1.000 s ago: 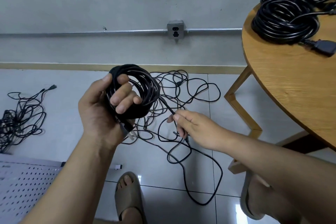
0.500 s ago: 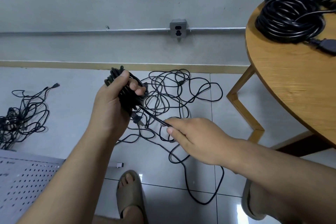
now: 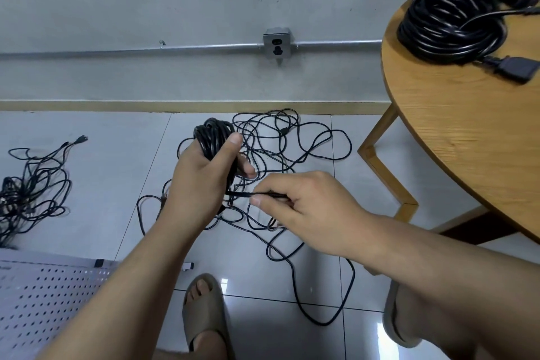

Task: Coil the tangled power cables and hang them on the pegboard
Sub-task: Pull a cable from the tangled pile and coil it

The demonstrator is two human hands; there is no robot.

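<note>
in the head view, the left hand (image 3: 201,184) holds a wound bundle of thin black cable (image 3: 214,134) above the grey tiled floor (image 3: 117,184). its grip is closed round the loops, with the thumb pressed against the bundle's right side. just to the right, the right hand (image 3: 309,210) pinches a taut black strand (image 3: 238,193) between thumb and forefinger. the strand runs straight from that narrow grip across to the base of the bundle. below both hands a loose black cable tangle (image 3: 306,137) sprawls over the tiles near the wall, one long loop reaching toward the person's beige sandals (image 3: 204,316). a second black tangle (image 3: 32,184) lies well apart at the left. a white perforated metal pegboard (image 3: 43,301) lies on the floor at lower left. on the round wooden tabletop (image 3: 467,140) at right rests a thick black coiled cable pile (image 3: 450,29).
</note>
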